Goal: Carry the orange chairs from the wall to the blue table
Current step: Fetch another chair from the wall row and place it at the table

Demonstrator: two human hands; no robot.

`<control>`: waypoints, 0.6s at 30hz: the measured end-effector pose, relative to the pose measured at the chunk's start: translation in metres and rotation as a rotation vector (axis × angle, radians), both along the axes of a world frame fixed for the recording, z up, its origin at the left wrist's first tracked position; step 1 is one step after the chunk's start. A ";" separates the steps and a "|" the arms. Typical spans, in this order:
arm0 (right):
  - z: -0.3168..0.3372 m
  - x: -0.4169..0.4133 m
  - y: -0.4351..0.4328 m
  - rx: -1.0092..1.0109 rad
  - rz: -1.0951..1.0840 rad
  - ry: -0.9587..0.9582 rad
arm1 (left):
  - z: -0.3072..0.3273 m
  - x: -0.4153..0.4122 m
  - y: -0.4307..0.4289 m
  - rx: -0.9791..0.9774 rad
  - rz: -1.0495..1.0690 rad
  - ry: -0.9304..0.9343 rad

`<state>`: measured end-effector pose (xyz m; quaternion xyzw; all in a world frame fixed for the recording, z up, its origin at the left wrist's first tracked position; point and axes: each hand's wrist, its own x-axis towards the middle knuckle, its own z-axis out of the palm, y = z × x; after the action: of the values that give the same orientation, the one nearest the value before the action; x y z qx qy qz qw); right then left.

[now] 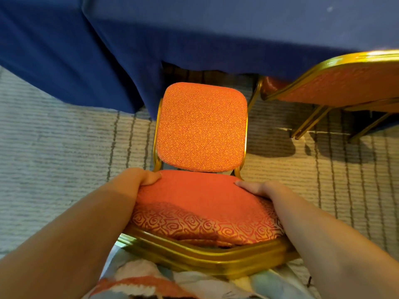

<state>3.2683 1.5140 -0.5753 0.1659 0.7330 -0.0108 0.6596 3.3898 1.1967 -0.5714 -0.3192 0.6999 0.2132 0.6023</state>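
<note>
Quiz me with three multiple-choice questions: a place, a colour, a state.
1. Where is the second orange fabric chair, relative to the held orange fabric chair?
A. Left of it
B. Right of it, at the blue cloth-covered table
C. Stacked on it
2. What colour is the held chair's metal frame?
A. Gold
B. Silver
C. Black
3. What are the hands doing?
A. Hanging free
B. Gripping the padded backrest
C. Lifting the cloth
Answers: B, it stands at the right, at the table; A, the tubing gleams gold; B, the left hand and right hand curl round its sides.
</note>
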 end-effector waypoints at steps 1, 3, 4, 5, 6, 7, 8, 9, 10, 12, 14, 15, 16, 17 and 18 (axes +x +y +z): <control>0.001 -0.006 -0.003 -0.007 0.006 0.016 | 0.002 -0.007 -0.004 0.002 0.002 0.012; 0.004 -0.024 -0.011 -0.025 0.022 0.032 | 0.006 -0.030 -0.013 0.002 -0.004 0.036; 0.003 -0.030 -0.013 -0.034 0.025 0.030 | 0.008 -0.039 -0.016 0.007 0.008 0.031; 0.003 -0.042 -0.018 -0.046 0.022 0.037 | 0.010 -0.052 -0.022 0.011 0.029 0.033; 0.002 -0.056 -0.022 -0.053 0.024 0.044 | 0.010 -0.067 -0.027 0.016 0.041 0.029; 0.003 -0.072 -0.027 -0.057 0.034 0.058 | 0.011 -0.083 -0.032 0.009 0.036 0.029; 0.003 -0.089 -0.032 -0.067 0.048 0.081 | 0.009 -0.099 -0.037 -0.006 0.027 0.045; 0.004 -0.108 -0.037 -0.073 0.066 0.099 | 0.009 -0.116 -0.041 -0.025 0.012 0.069; 0.005 -0.128 -0.042 -0.071 0.065 0.110 | 0.007 -0.134 -0.045 -0.036 0.007 0.093; 0.007 -0.168 -0.052 -0.055 0.045 0.126 | 0.003 -0.171 -0.052 -0.038 0.040 0.129; 0.005 -0.206 -0.059 -0.059 0.060 0.161 | 0.000 -0.206 -0.059 -0.061 0.035 0.178; 0.003 -0.220 -0.062 -0.070 0.064 0.174 | 0.000 -0.219 -0.063 -0.082 0.003 0.207; 0.001 -0.237 -0.066 -0.078 0.065 0.189 | -0.001 -0.236 -0.068 -0.098 -0.026 0.237; -0.001 -0.251 -0.070 -0.083 0.066 0.201 | -0.003 -0.251 -0.074 -0.101 -0.046 0.262; -0.004 -0.266 -0.074 -0.088 0.076 0.214 | -0.006 -0.267 -0.081 -0.097 -0.058 0.279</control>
<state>3.0020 1.4399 -0.5790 0.1068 0.8038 -0.0354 0.5842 3.1229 1.1157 -0.5771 -0.2948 0.7952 0.2038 0.4891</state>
